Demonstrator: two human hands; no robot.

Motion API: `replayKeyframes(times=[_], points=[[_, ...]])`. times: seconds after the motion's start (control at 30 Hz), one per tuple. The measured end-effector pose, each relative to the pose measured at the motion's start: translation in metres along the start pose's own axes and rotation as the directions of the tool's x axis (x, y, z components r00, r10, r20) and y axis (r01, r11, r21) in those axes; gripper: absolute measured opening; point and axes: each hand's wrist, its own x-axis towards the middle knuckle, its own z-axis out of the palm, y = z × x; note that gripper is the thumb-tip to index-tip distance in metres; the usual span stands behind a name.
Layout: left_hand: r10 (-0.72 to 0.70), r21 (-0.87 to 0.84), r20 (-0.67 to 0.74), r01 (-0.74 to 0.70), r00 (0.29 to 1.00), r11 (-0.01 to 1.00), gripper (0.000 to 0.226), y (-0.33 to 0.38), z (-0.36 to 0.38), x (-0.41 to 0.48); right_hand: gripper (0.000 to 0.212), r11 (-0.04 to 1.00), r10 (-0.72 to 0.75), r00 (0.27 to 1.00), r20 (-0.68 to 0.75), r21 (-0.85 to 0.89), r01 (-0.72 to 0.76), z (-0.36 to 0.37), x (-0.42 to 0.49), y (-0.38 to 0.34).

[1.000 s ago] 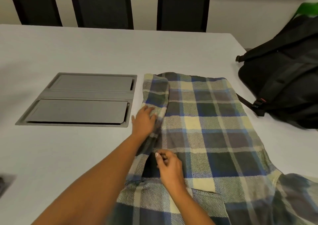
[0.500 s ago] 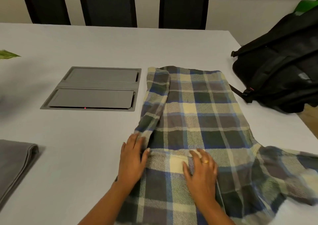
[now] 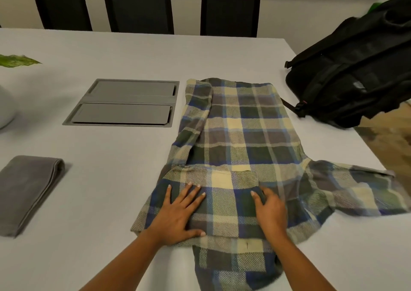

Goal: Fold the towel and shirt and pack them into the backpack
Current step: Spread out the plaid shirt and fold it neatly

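White bench (image 3: 111, 179), task midway: towel (image 3: 26, 190) folded, set aside; shirt (image 3: 240, 135) half folded, left hand (image 3: 178, 215) spread flat on it, right hand (image 3: 270, 210) gripping a fold; backpack (image 3: 355, 72) apparently yet to pack.

Left hand (image 3: 178, 215): I log it palm down, fingers (image 3: 185, 192) straight and spread, forearm entering from below. Right hand (image 3: 270, 210): palm down, fingers bunched, tips partly hidden; grasp unclear.

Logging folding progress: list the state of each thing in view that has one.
shirt: partly folded, one sleeve spread out
towel: folded, lying aside
backpack: on table corner, opening unseen
left hand: flat, pressing shirt
right hand: on shirt, grip unclear
table hatch: lids closed
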Motion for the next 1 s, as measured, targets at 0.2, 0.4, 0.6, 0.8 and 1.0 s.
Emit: replayKeyframes(times=[0.2,0.4,0.6,0.8,1.0], points=[[0.006,-0.076,-0.025,-0.008,1.0,0.997,0.06,0.019,-0.008,-0.001,0.034,0.986,-0.146,0.988,-0.052,0.079,0.15,-0.023,0.0,-0.015],[0.005,-0.204,-0.051,-0.015,0.999,0.979,0.081,0.072,-0.018,0.016,0.033,0.991,-0.124,0.988,-0.098,0.032,0.127,-0.059,0.024,0.009],[-0.252,-0.256,-0.162,0.206,0.954,0.945,0.102,0.073,-0.015,0.019,0.035,0.969,-0.17,0.981,-0.094,-0.196,0.15,-0.048,0.024,0.028],[-0.634,-0.354,-0.14,0.559,0.761,0.75,0.082,0.031,-0.008,0.007,0.066,0.84,-0.365,0.887,0.284,-0.31,0.445,-0.009,0.005,0.016],[-0.578,-0.252,-0.019,0.556,0.816,0.792,0.106,0.031,0.02,-0.007,0.121,0.786,-0.321,0.848,0.422,-0.38,0.487,0.008,0.004,0.039]])
